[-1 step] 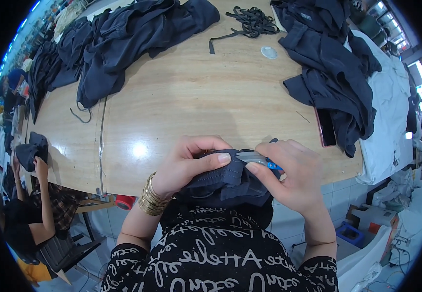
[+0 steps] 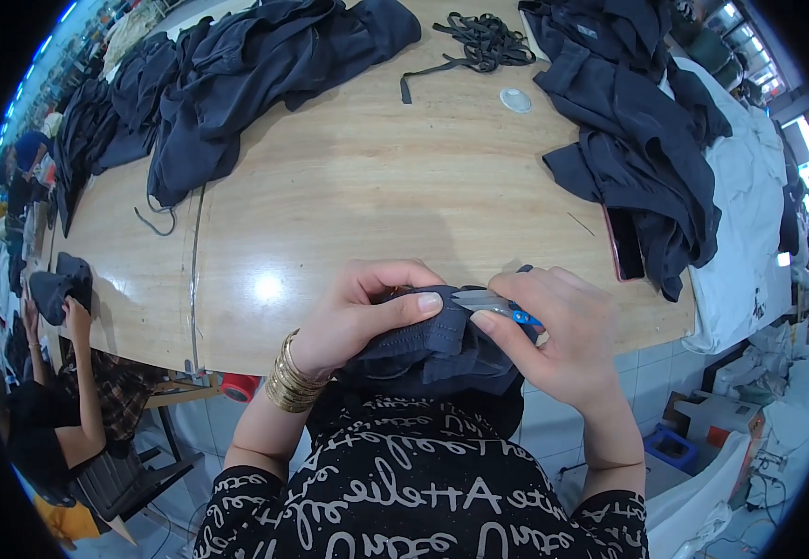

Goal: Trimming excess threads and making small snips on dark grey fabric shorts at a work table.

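Observation:
A dark navy garment point(image 2: 423, 349) with a stitched band is bunched at the table's near edge, part of it hanging over my lap. My left hand point(image 2: 381, 303), with gold bangles at the wrist, pinches the band between thumb and fingers. Closed around a pair of small thread snips point(image 2: 490, 303) with blue handles is my right hand point(image 2: 558, 331). The grey blades point left, and their tips meet the fabric right beside my left thumb. My right fingers hide much of the handles.
Piles of dark garments lie at the far left point(image 2: 227, 93) and right point(image 2: 637, 140). Tangled dark drawstrings point(image 2: 484, 42), a pale disc point(image 2: 515, 101) and a phone point(image 2: 624, 244) rest on the wooden table point(image 2: 330, 186). White cloth point(image 2: 740, 205) covers the right edge. Another person's hand point(image 2: 78, 321) holds dark cloth at left.

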`<state>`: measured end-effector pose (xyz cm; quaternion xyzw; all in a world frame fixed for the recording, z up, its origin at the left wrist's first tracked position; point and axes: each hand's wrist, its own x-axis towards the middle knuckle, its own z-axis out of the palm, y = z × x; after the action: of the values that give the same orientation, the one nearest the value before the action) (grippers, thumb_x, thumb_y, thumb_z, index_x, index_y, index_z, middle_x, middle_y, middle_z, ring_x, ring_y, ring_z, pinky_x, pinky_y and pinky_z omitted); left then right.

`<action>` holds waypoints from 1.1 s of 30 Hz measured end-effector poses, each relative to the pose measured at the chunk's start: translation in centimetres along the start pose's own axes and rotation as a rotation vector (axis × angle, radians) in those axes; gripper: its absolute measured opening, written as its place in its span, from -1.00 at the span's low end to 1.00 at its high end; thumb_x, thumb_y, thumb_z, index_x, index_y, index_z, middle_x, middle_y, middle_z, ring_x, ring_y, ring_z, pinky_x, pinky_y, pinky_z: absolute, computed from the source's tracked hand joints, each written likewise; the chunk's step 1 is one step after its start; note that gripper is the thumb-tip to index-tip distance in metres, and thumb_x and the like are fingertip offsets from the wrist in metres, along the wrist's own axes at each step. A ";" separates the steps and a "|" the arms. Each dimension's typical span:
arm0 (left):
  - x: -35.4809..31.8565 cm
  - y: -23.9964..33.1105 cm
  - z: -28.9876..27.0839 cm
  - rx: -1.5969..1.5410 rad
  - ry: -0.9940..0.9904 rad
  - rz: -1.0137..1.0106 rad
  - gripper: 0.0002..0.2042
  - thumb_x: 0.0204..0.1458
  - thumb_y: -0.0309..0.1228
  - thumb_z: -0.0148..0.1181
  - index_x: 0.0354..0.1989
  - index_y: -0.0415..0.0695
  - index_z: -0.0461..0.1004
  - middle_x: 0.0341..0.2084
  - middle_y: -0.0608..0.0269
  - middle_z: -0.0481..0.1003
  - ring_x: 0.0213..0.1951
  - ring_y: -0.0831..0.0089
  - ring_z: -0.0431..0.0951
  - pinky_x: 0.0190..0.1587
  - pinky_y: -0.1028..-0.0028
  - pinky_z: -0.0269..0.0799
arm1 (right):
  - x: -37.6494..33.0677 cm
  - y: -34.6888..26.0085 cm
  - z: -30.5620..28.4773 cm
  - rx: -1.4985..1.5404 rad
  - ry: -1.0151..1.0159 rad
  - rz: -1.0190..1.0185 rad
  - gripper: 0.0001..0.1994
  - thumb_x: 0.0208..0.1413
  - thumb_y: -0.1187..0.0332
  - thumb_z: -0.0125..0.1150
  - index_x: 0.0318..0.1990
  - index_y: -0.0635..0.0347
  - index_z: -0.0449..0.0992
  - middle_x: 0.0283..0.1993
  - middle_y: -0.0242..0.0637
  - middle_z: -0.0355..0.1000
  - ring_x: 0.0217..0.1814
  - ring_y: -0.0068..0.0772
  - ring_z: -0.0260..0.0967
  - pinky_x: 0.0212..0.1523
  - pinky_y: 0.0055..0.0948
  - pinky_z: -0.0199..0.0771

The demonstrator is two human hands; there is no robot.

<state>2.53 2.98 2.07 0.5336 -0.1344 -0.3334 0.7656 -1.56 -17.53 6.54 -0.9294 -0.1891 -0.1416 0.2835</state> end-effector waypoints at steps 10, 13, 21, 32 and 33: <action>0.0 0.1 0.0 0.008 -0.020 0.004 -0.84 0.05 -0.45 0.08 -0.26 -0.27 0.47 -0.42 0.35 0.50 -0.36 0.69 0.44 -0.25 0.66 0.35 | 0.1 0.1 -0.3 -0.033 -0.051 -0.010 -0.82 -0.14 0.24 0.28 -0.45 0.10 0.48 -0.58 -0.42 0.38 -0.59 -0.44 0.29 -0.59 -0.53 0.22; 0.2 0.0 -0.1 0.005 0.002 0.019 -0.84 0.05 -0.45 0.08 -0.27 -0.27 0.47 -0.42 0.34 0.50 -0.36 0.68 0.44 -0.24 0.66 0.36 | 0.1 0.3 0.0 0.015 0.007 0.000 -0.83 -0.14 0.25 0.28 -0.45 0.10 0.48 -0.58 -0.41 0.38 -0.59 -0.43 0.29 -0.59 -0.52 0.22; 0.6 -0.9 -0.3 0.023 0.115 0.152 -0.86 0.07 -0.44 0.05 -0.29 -0.26 0.46 -0.36 0.35 0.45 -0.30 0.69 0.39 -0.18 0.66 0.31 | -0.2 0.8 0.4 0.108 0.059 0.058 -0.83 -0.14 0.30 0.29 -0.41 0.15 0.49 -0.55 -0.36 0.41 -0.55 -0.41 0.33 -0.56 -0.53 0.25; 0.0 -0.6 -1.0 -0.283 0.067 0.055 -0.86 0.12 -0.43 -0.03 -0.22 -0.24 0.33 -0.34 0.32 0.43 -0.31 0.71 0.41 -0.22 0.68 0.36 | -0.7 0.4 1.1 0.315 0.019 0.211 -0.79 -0.11 0.32 0.28 -0.33 0.21 0.49 -0.49 -0.31 0.45 -0.51 -0.38 0.36 -0.49 -0.52 0.28; 0.0 -0.6 -1.0 -0.283 0.066 0.055 -0.86 0.12 -0.43 -0.03 -0.22 -0.24 0.33 -0.34 0.32 0.43 -0.31 0.71 0.41 -0.22 0.68 0.36 | -0.7 0.4 1.1 0.292 0.022 0.184 -0.80 -0.10 0.31 0.28 -0.34 0.21 0.49 -0.48 -0.31 0.45 -0.50 -0.38 0.36 -0.49 -0.51 0.28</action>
<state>2.87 3.63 1.09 0.4272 -0.0753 -0.3100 0.8460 -1.85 -17.42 5.22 -0.8901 -0.1187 -0.0963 0.4294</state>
